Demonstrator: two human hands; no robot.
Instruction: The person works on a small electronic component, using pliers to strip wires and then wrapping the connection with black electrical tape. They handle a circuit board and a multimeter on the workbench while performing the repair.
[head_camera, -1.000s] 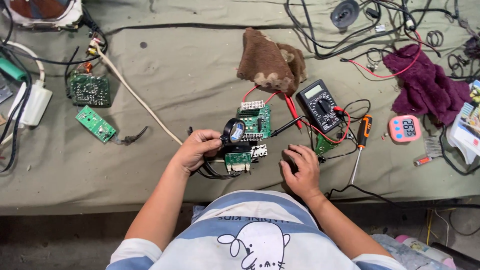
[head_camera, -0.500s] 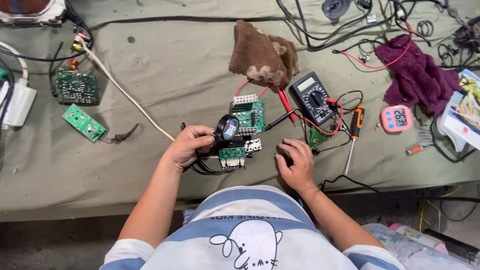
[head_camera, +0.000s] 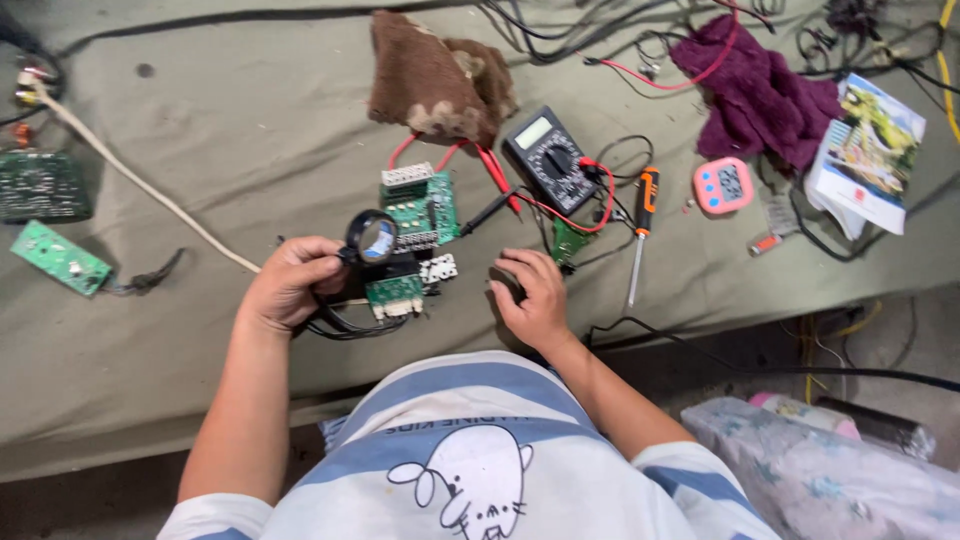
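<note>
Left hand (head_camera: 288, 285): closed around small round black-rimmed magnifying glass (head_camera: 372, 239), held above green circuit board with white connectors (head_camera: 405, 245) on grey-green cloth-covered table (head_camera: 230, 130). Right hand (head_camera: 532, 297): fingers curled, resting on table beside board; grip unclear. Beyond: dark grey multimeter (head_camera: 552, 160), orange-handled screwdriver (head_camera: 643, 220), brown rag (head_camera: 440, 85).

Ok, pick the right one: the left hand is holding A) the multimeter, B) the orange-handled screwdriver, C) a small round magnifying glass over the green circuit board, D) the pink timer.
C: the left hand grips a small round magnifying glass above the green circuit board, while the orange-handled screwdriver, pink timer and multimeter lie untouched on the cloth-covered table.
</note>
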